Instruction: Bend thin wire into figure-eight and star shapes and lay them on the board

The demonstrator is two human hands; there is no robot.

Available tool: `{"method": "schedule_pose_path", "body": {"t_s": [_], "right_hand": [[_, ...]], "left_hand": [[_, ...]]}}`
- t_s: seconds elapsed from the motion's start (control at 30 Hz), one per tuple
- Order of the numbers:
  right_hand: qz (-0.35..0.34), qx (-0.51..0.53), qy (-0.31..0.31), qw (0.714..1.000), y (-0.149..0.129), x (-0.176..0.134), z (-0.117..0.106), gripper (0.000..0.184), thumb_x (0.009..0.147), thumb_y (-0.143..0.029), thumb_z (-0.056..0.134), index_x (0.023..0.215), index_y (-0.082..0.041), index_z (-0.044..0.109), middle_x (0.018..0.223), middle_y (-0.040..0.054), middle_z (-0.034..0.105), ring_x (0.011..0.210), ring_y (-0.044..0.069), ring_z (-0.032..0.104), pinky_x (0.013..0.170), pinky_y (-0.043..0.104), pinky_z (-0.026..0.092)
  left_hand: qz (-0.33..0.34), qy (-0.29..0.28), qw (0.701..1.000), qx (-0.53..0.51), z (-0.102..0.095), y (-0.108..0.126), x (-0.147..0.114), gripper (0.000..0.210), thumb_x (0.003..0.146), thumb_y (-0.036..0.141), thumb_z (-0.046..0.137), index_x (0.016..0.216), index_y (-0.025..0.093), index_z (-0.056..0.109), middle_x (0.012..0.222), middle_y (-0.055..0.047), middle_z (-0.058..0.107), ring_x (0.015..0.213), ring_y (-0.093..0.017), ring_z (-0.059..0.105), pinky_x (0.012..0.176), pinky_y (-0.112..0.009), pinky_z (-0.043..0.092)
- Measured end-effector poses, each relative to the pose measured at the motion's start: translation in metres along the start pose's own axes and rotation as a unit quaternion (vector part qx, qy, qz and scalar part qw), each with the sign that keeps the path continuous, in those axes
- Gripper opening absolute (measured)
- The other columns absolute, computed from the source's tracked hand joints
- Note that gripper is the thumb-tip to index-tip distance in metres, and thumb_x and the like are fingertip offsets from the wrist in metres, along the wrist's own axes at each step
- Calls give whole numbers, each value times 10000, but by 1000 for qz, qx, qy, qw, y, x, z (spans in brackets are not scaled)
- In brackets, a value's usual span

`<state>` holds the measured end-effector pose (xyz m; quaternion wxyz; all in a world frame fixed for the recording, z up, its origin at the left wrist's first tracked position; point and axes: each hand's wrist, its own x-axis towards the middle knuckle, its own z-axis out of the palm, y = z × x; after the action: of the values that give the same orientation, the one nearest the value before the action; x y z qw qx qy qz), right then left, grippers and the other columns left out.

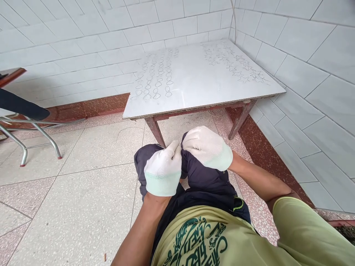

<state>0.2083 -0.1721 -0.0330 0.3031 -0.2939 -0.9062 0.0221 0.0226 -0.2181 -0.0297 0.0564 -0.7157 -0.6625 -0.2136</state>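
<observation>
My left hand (164, 164) and my right hand (206, 146), both in white knitted gloves with pale green cuffs, meet above my knees. The fingers of each are pinched together, fingertip to fingertip. A short dark piece of thin wire (181, 146) shows between them; most of it is hidden by the gloves. To the left, a fine wire arc (130, 128) curves over the floor and seems to run toward my left hand. On the table ahead lie rows of bent wire loops (156, 82), shaped like figure eights, and a group of wire stars (233, 68).
The low white-topped table (191, 88) stands in front of my knees, against the tiled walls. A metal-legged folding stool (41, 135) and the corner of a brown tabletop (13, 77) are at the left, beside another person's dark-clothed leg (23, 105).
</observation>
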Motion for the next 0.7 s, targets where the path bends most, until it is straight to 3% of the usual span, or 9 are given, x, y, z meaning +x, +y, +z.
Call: {"method": "schedule_pose_path", "body": {"t_s": [0.2, 0.3, 0.37, 0.43, 0.5, 0.6, 0.7], "right_hand": [[2, -1, -20, 1000, -2, 2, 4, 329, 1038, -170, 495, 936, -157, 807, 957, 94, 818, 861, 243, 698, 817, 397, 489], [43, 55, -23, 997, -13, 2, 4, 339, 1041, -175, 518, 835, -174, 787, 903, 80, 805, 882, 234, 702, 873, 393, 500], [117, 112, 13, 987, -21, 0, 2, 302, 1040, -214, 559, 842, -185, 786, 950, 73, 809, 962, 229, 716, 949, 381, 508], [213, 181, 58, 958, -25, -2, -4, 260, 1040, -280, 589, 909, -199, 799, 1052, 60, 818, 1042, 216, 729, 989, 357, 516], [289, 258, 66, 920, -22, -2, -12, 295, 1055, -346, 574, 934, -208, 804, 1090, 42, 824, 1055, 198, 746, 988, 334, 527], [334, 360, 12, 871, -13, 4, -25, 344, 1050, -406, 582, 916, -193, 816, 1011, 34, 837, 1002, 191, 768, 971, 321, 549], [333, 408, -72, 847, -6, 13, -31, 279, 986, -409, 696, 860, -194, 822, 920, 18, 837, 924, 173, 773, 911, 290, 569]], "left_hand": [[14, -7, 999, -37, 1, -8, -1, 220, 1024, 321, 661, 1073, 303, 875, 911, -42, 857, 848, -262, 792, 706, -339, 537], [84, 43, 992, -83, 6, -21, 0, 238, 1038, 274, 625, 999, 265, 859, 940, -53, 856, 860, -246, 797, 737, -328, 576], [154, 91, 977, -120, 10, -30, 0, 248, 1055, 266, 601, 1004, 242, 843, 959, -63, 854, 876, -235, 802, 791, -325, 608], [214, 133, 957, -144, 13, -36, -2, 216, 1058, 245, 611, 1077, 227, 825, 986, -65, 853, 933, -233, 810, 867, -330, 629], [251, 161, 943, -151, 15, -41, -4, 197, 1042, 202, 647, 1167, 216, 799, 1020, -66, 853, 1005, -238, 812, 927, -342, 635], [291, 176, 928, -150, 14, -44, -7, 268, 1008, 140, 695, 1260, 206, 758, 1060, -72, 850, 1064, -250, 808, 961, -357, 640], [325, 170, 917, -155, 15, -48, -8, 383, 987, 102, 711, 1347, 234, 724, 1090, -66, 845, 1078, -257, 807, 980, -380, 645]]}}
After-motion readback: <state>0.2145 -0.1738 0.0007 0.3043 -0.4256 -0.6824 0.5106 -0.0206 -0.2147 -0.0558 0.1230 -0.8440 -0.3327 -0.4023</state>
